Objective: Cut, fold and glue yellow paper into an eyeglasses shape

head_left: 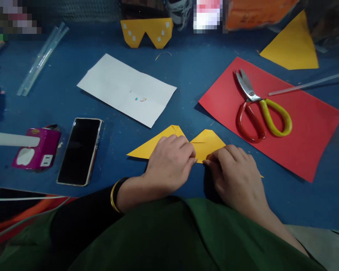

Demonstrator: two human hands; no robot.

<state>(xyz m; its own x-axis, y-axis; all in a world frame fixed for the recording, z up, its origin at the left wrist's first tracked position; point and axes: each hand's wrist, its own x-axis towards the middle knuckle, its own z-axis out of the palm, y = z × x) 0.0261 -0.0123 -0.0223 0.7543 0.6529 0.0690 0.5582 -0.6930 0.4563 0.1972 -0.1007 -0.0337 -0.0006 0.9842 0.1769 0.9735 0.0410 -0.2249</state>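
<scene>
A folded piece of yellow paper (pixel 205 145) lies on the blue table close to my body, with pointed ends to the left and right and two raised peaks along its far side. My left hand (pixel 171 162) is closed on its near edge, thumb and fingers pinched together left of the middle. Just to the right, my right hand (pixel 235 173) pinches the same near edge with thumb and fingertips. Both hands cover much of the paper, so its lower folds are partly hidden. A crease or slit shows between the peaks.
Scissors (pixel 252 98) with red and yellow handles rest on red paper (pixel 307 128) at right. White paper (pixel 124 90) lies ahead. A phone (pixel 80 150) and purple device (pixel 36 146) stand left. Farther back are a yellow cut-out (pixel 147 32), yellow paper (pixel 293 47) and clear sticks (pixel 42 60).
</scene>
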